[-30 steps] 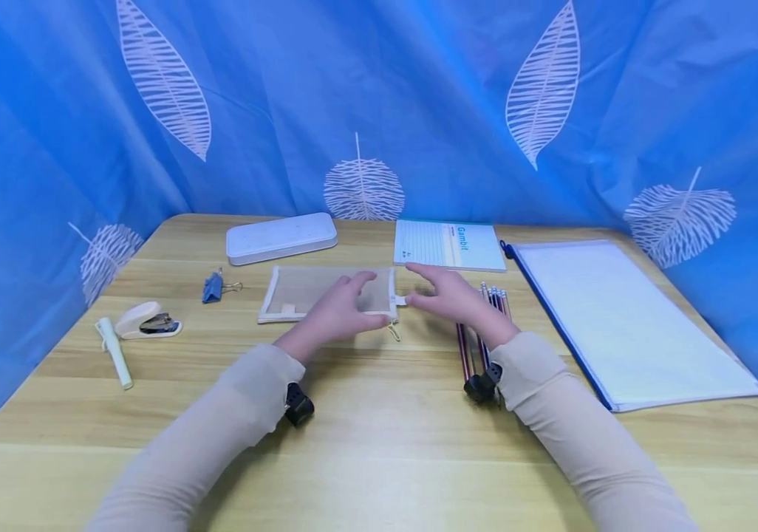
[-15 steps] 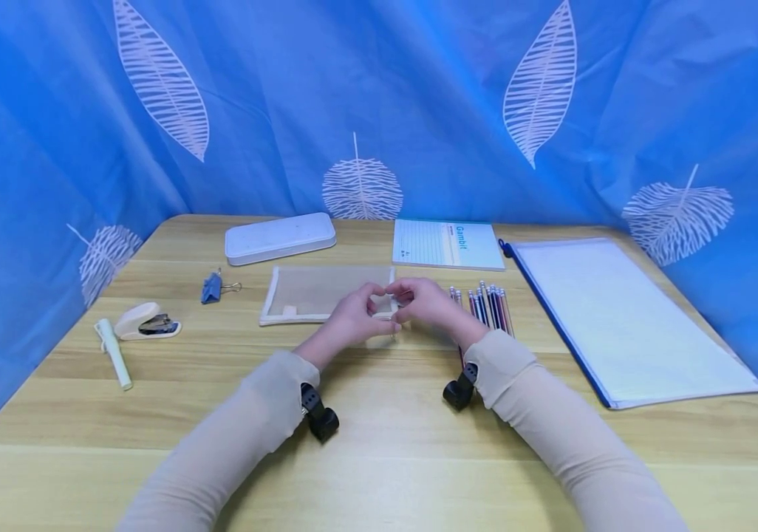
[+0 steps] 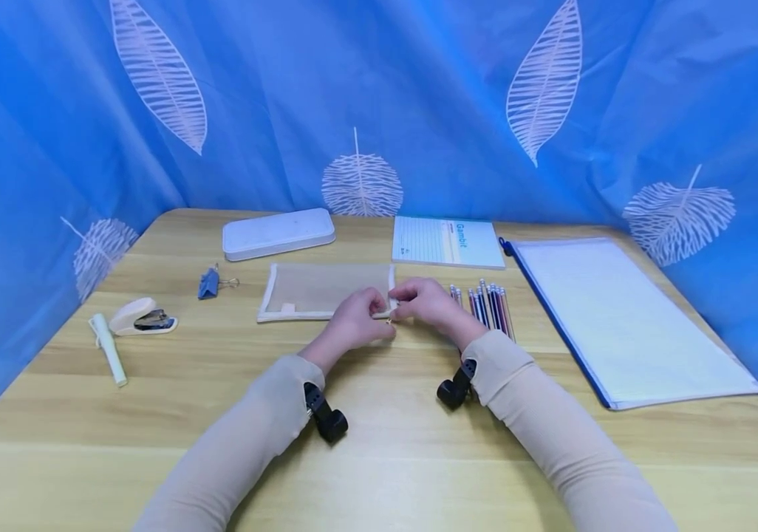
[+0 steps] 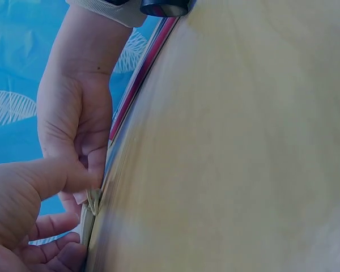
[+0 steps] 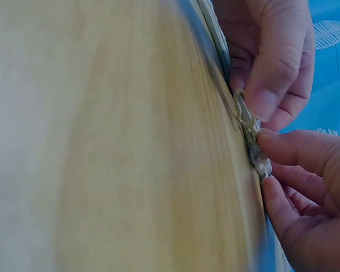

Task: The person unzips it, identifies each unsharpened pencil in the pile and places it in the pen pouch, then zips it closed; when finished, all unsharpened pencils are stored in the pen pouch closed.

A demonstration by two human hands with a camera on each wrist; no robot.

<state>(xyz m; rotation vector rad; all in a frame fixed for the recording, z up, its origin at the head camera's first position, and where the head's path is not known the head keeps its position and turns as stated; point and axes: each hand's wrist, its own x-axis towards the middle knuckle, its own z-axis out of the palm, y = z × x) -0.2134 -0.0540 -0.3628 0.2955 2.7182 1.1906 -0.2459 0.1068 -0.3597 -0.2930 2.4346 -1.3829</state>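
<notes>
A mesh zipper pouch [image 3: 312, 284] with white edging lies flat before my hands. Thumb and fingers of my right hand [image 3: 428, 303] pinch its near right corner, the zipper end [image 5: 259, 161]. My left hand [image 3: 355, 318] is at the same corner, its thumb and index finger apart in the head view. Its thumb tip lies close against the zipper pull [image 4: 93, 199]; whether it presses on it is unclear. Several pencils [image 3: 492, 307] with eraser ends lie beside my right wrist, partly hidden by it.
Leftward lie a blue binder clip [image 3: 209, 283], a white stapler [image 3: 140, 318] and a pale green pen [image 3: 108, 349]. A white case [image 3: 279, 235] and a notebook [image 3: 448, 242] sit at the back. A large zip folder [image 3: 632, 321] covers the right side.
Both hands have come together at the pouch's near right corner, and the right hand has taken hold there. The pouch has hardly moved; more pencils now show.
</notes>
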